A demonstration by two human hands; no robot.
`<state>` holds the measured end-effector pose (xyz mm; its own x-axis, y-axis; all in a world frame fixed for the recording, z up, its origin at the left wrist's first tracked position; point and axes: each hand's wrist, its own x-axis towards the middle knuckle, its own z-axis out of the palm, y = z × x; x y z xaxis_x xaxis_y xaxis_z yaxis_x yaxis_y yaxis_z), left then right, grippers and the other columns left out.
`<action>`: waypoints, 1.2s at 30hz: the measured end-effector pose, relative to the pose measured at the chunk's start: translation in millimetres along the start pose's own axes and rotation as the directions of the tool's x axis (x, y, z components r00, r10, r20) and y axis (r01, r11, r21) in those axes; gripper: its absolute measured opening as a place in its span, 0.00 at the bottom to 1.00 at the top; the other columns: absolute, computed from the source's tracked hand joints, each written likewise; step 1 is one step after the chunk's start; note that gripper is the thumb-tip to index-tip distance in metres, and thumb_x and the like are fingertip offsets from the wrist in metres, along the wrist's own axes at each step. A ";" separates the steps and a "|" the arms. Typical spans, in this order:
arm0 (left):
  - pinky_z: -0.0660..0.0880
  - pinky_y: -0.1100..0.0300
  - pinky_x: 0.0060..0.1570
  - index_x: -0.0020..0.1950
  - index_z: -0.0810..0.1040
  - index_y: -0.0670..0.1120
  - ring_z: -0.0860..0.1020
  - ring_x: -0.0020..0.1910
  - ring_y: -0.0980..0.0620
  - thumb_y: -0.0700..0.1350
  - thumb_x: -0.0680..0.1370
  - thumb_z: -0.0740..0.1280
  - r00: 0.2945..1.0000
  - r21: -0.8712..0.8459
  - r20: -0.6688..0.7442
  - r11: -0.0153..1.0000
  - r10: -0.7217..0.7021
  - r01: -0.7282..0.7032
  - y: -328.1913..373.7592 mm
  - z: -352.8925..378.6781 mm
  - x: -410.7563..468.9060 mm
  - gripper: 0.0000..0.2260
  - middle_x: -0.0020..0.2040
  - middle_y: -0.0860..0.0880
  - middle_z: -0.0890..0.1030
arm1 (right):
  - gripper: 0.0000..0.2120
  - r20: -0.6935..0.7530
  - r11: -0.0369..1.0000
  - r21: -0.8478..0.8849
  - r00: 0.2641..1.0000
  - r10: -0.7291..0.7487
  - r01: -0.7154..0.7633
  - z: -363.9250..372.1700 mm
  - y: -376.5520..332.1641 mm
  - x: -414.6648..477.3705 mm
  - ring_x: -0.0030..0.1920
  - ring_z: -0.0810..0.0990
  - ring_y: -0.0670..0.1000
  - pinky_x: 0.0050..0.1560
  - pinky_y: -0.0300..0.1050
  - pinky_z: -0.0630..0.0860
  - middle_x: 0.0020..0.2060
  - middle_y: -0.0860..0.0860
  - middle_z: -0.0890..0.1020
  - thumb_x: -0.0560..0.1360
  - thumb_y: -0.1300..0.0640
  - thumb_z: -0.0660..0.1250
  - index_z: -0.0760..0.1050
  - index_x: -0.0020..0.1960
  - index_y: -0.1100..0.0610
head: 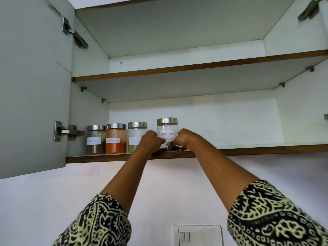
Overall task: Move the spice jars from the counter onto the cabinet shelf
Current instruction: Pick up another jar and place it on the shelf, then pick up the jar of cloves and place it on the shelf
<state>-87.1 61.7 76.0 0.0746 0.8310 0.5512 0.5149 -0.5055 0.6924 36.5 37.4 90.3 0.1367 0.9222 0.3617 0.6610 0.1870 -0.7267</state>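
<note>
Head view: left hand [151,141] and right hand [181,140] clasp a steel-lidded glass pepper jar [167,127], apparently steadying it on the brown-edged shelf [248,151].

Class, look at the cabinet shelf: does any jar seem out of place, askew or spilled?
Only the Black Pepper jar: it stands forward of the three-jar row, at the front edge of the shelf, gripped by the left hand and right hand. Nothing looks tilted or spilled.

Black Pepper jar [167,128] on lower shelf [248,150], front edge; left hand [150,142] at its 9 o'clock, right hand [182,140] at 3 o'clock; three-jar row [116,139] beyond at 9 o'clock.
</note>
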 end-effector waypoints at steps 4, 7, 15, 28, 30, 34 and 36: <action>0.75 0.53 0.51 0.57 0.77 0.36 0.80 0.52 0.41 0.46 0.76 0.69 0.998 0.043 -0.038 0.998 -0.048 0.050 -4.7 1.2 9.7 0.15 0.52 0.38 0.81 | 0.26 0.016 0.999 -0.035 1.000 0.019 -0.019 5.4 -4.6 7.6 0.61 0.76 0.59 0.65 0.54 0.71 0.61 0.60 0.77 0.69 0.57 0.75 0.72 0.64 0.63; 0.74 0.56 0.48 0.55 0.78 0.37 0.80 0.52 0.43 0.48 0.75 0.70 0.993 0.096 -0.095 0.993 -0.064 0.073 -7.7 5.7 14.0 0.16 0.52 0.40 0.81 | 0.26 0.004 0.997 -0.066 0.999 0.032 -0.032 8.7 -4.6 11.8 0.62 0.75 0.60 0.66 0.52 0.70 0.62 0.60 0.76 0.70 0.56 0.73 0.71 0.65 0.62; 0.72 0.57 0.43 0.51 0.74 0.40 0.77 0.45 0.47 0.44 0.75 0.70 0.982 0.143 -0.164 0.982 -0.098 0.122 -2.2 8.6 8.0 0.10 0.53 0.41 0.81 | 0.24 -0.003 0.983 -0.183 1.000 0.020 -0.020 13.6 -7.7 6.5 0.53 0.75 0.56 0.59 0.47 0.71 0.58 0.60 0.77 0.72 0.54 0.71 0.71 0.64 0.62; 0.70 0.78 0.50 0.63 0.77 0.50 0.77 0.53 0.61 0.43 0.78 0.66 0.974 -0.168 -0.084 0.960 0.211 -0.222 -118.4 90.8 -182.6 0.14 0.54 0.58 0.79 | 0.19 -0.297 0.942 -0.038 0.897 -0.328 0.333 80.2 135.6 -160.1 0.61 0.77 0.47 0.61 0.37 0.69 0.60 0.49 0.80 0.74 0.57 0.70 0.74 0.64 0.55; 0.69 0.81 0.47 0.63 0.77 0.49 0.78 0.53 0.60 0.43 0.78 0.66 0.988 -0.150 0.069 0.981 0.136 -0.124 -149.3 110.9 -206.4 0.14 0.54 0.58 0.79 | 0.18 -0.179 0.977 0.007 0.961 -0.210 0.215 101.1 175.8 -178.2 0.58 0.78 0.46 0.59 0.34 0.70 0.58 0.48 0.81 0.73 0.57 0.70 0.75 0.62 0.54; 0.75 0.65 0.55 0.65 0.76 0.47 0.80 0.56 0.53 0.41 0.75 0.70 0.893 -0.072 0.449 0.996 -0.018 0.056 -216.2 153.5 -263.2 0.18 0.58 0.49 0.81 | 0.20 0.156 0.999 0.004 0.987 0.046 -0.047 143.3 253.5 -218.8 0.56 0.79 0.46 0.56 0.34 0.71 0.56 0.52 0.82 0.72 0.59 0.71 0.75 0.64 0.55; 0.73 0.59 0.61 0.69 0.72 0.47 0.77 0.60 0.52 0.43 0.74 0.71 0.818 0.027 0.564 0.992 -0.116 0.123 -246.5 168.2 -294.3 0.24 0.63 0.48 0.78 | 0.23 0.318 0.994 -0.059 0.942 0.109 -0.096 163.0 283.6 -243.4 0.57 0.79 0.47 0.53 0.32 0.70 0.59 0.53 0.80 0.72 0.60 0.71 0.73 0.66 0.57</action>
<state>-92.4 -19.3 -335.2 0.4826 0.8692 0.1075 0.5426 -0.3931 0.7424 70.4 -78.8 -299.1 -0.0335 0.9966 0.0756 0.6871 0.0779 -0.7224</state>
